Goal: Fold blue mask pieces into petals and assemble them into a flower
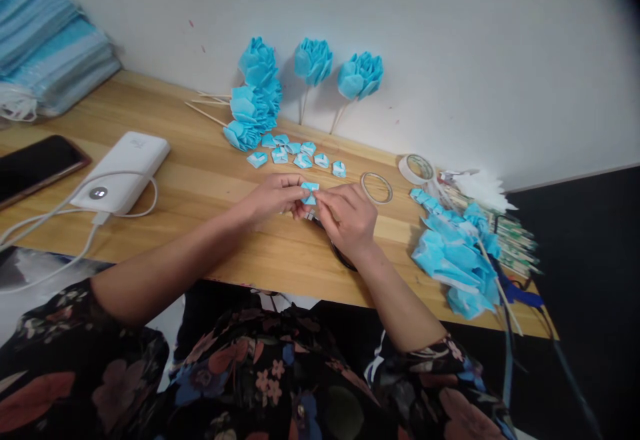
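Between my two hands is a small folded blue piece [309,193] with white tape on it, like a petal. My left hand [280,197] pinches it from the left, and the fingertips of my right hand [350,217] press on its right side. Just beyond my hands lie several similar folded petals [303,160] on the wooden table. A black-handled tool [343,257], perhaps scissors, lies partly hidden under my right hand. To the right of that hand is a thin tape ring [377,188].
Finished blue flowers [255,107] lie near the wall, and two more [360,75] lean against it. A white power bank [125,170] with cable and a phone [37,168] sit left, below stacked masks [50,40]. Tape [416,169] and crumpled blue material [453,253] lie right.
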Action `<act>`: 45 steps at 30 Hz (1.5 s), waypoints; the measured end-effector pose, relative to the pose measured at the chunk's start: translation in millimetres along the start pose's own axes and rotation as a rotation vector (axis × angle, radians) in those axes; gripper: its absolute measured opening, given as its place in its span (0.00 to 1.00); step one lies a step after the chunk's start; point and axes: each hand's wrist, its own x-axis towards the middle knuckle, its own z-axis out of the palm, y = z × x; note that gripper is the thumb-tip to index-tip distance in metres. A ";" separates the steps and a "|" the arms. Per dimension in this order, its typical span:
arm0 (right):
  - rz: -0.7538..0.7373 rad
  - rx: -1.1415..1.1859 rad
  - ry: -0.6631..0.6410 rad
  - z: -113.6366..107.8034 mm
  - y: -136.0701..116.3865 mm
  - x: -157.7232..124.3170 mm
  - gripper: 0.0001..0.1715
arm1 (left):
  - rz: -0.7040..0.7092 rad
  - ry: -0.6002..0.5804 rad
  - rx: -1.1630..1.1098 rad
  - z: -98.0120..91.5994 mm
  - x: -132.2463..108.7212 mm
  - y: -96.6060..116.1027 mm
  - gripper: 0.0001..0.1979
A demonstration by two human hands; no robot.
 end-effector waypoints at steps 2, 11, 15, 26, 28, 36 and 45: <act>0.003 -0.002 -0.015 -0.4 0.0 0.5 0.11 | -0.007 -0.012 -0.040 -0.4 0.6 0.2 0.07; 0.207 0.127 -0.113 -19.5 -1.2 14.8 0.15 | -0.026 0.076 0.051 -4.1 5.4 -4.3 0.07; 0.551 0.436 -0.271 -26.8 10.8 25.6 0.19 | 0.014 0.051 0.205 -1.5 2.2 -0.5 0.07; 0.731 0.793 -0.370 5.1 14.2 10.4 0.20 | 0.069 0.060 0.296 1.1 1.5 1.2 0.09; 0.754 0.796 -0.306 7.3 12.8 7.1 0.21 | 0.085 0.065 0.305 2.8 0.7 0.9 0.12; 0.790 0.820 -0.215 7.7 9.2 4.2 0.20 | 0.084 0.045 0.333 9.1 0.8 -1.5 0.12; 0.788 0.826 -0.214 2.4 15.3 3.8 0.21 | 0.125 0.141 0.304 2.6 2.2 -8.0 0.12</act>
